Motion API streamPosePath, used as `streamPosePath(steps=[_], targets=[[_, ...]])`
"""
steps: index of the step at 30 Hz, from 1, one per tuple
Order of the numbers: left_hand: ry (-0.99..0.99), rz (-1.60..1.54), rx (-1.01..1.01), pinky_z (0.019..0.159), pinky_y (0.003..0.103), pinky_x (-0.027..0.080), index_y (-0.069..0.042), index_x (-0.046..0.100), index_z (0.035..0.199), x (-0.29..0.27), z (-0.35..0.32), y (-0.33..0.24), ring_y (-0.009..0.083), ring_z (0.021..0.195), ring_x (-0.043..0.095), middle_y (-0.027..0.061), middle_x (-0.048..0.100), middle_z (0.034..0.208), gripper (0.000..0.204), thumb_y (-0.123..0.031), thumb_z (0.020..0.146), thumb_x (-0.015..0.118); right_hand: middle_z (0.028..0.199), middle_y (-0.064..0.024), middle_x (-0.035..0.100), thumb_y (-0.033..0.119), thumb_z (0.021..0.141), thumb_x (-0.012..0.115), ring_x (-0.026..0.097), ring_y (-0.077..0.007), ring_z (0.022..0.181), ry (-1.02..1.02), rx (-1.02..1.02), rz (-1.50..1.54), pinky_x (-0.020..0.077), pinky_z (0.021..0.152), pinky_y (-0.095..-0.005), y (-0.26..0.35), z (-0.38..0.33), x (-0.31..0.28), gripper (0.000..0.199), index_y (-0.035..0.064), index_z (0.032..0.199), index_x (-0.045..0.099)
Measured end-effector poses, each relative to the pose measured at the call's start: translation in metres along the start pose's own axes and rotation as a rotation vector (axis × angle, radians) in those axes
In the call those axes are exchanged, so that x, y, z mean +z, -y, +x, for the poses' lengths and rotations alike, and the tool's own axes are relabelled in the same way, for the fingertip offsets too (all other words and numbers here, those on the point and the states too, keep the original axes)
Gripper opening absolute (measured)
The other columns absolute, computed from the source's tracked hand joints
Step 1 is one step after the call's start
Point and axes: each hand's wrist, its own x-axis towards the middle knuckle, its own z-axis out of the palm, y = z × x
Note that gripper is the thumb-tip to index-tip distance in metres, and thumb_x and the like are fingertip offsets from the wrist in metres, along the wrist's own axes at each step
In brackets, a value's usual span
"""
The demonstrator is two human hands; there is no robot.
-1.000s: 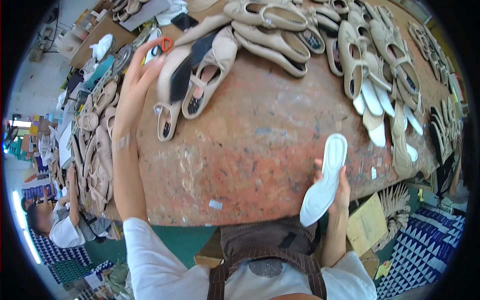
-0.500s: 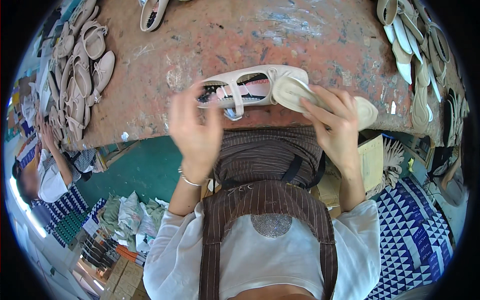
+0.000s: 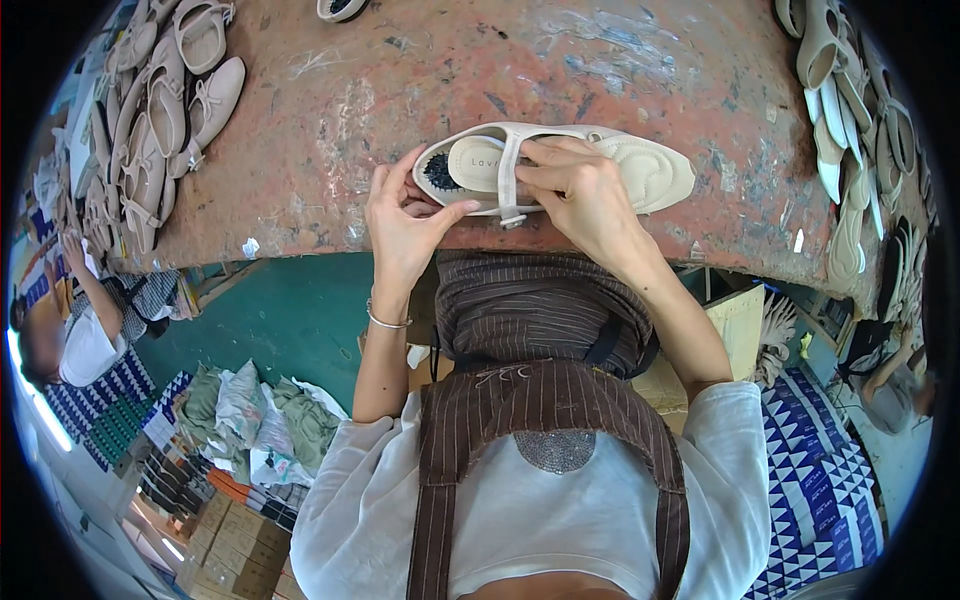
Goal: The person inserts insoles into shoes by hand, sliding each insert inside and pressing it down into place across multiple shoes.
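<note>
A beige strapped flat shoe (image 3: 507, 182) lies on its sole on the table in front of me, heel to the left. A padded beige insole (image 3: 648, 176) runs under the strap, its heel end inside the shoe and its wide end lying over the toe. My left hand (image 3: 402, 210) grips the shoe's heel, thumb on the near side and fingers round the back. My right hand (image 3: 590, 205) pinches the insole just right of the strap, fingertips partly hidden in the opening. Dark lining shows at the bare heel.
The worn reddish table (image 3: 330, 110) carries a pile of beige shoes (image 3: 165, 120) at the left. More shoes (image 3: 822, 50) and loose insoles (image 3: 847, 240) lie at the right. Another person (image 3: 85, 320) sits at the far left. An open carton (image 3: 735, 320) stands below the table's edge.
The insole has moved left from above the toe and is now partly inside the shoe, under the strap. My left hand has settled on the heel. The shoe has shifted slightly right.
</note>
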Motion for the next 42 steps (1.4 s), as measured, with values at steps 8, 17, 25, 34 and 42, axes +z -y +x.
streamPosePath(steps=[8, 17, 25, 34, 42], targets=[[-0.031, -0.119, -0.005, 0.072, 0.026, 0.063, 0.005, 0.064, 0.121, 0.003, 0.005, 0.009, 0.0126, 0.088, 0.068, 0.0068, 0.058, 0.109, 0.058, -0.009, 0.072, 0.092, 0.102, -0.0157, 0.075, -0.007, 0.072, 0.068, 0.070, -0.0306, 0.099, 0.152, 0.096, 0.072, 0.0570, 0.087, -0.0395, 0.005, 0.013, 0.021, 0.023, -0.0015, 0.092, 0.077], [-0.131, -0.277, -0.192, 0.043, 0.024, 0.052, 0.006, 0.069, 0.101, 0.009, 0.020, 0.009, 0.0055, 0.058, 0.060, 0.0033, 0.066, 0.069, 0.018, -0.007, 0.089, 0.076, 0.121, -0.0133, 0.070, 0.000, 0.078, 0.066, 0.066, -0.0303, 0.109, 0.161, -0.132, -0.185, 0.0547, 0.094, -0.0393, 0.001, 0.007, 0.037, 0.030, -0.0006, 0.106, 0.074], [-0.143, -0.063, -0.118, 0.041, 0.024, 0.052, 0.005, 0.068, 0.096, 0.008, 0.023, 0.007, 0.0079, 0.055, 0.061, 0.0065, 0.068, 0.075, 0.012, -0.007, 0.095, 0.068, 0.130, -0.0122, 0.067, 0.004, 0.083, 0.059, 0.064, -0.0306, 0.118, 0.417, -0.288, -0.223, 0.0525, 0.098, -0.0384, 0.006, 0.006, 0.029, 0.042, 0.0008, 0.124, 0.067], [-0.095, 0.070, -0.094, 0.039, 0.028, 0.050, 0.004, 0.064, 0.089, 0.011, 0.015, -0.008, 0.0139, 0.048, 0.064, 0.0090, 0.067, 0.066, 0.013, -0.007, 0.096, 0.065, 0.099, -0.0133, 0.074, 0.007, 0.070, 0.065, 0.067, -0.0253, 0.112, 0.291, -0.088, -0.549, 0.0279, 0.121, -0.0493, 0.008, -0.011, 0.002, 0.024, 0.0035, 0.090, 0.077], [0.014, 0.524, 0.347, 0.049, 0.044, 0.045, -0.007, 0.052, 0.064, 0.074, -0.056, -0.039, 0.0330, 0.049, 0.057, 0.0118, 0.056, 0.054, 0.038, -0.025, 0.086, 0.077, 0.121, -0.0202, 0.067, 0.006, 0.078, 0.071, 0.066, -0.0340, 0.107, -0.220, 0.355, 0.054, 0.0522, 0.095, -0.0409, -0.006, 0.041, -0.062, 0.038, 0.0020, 0.114, 0.060]])
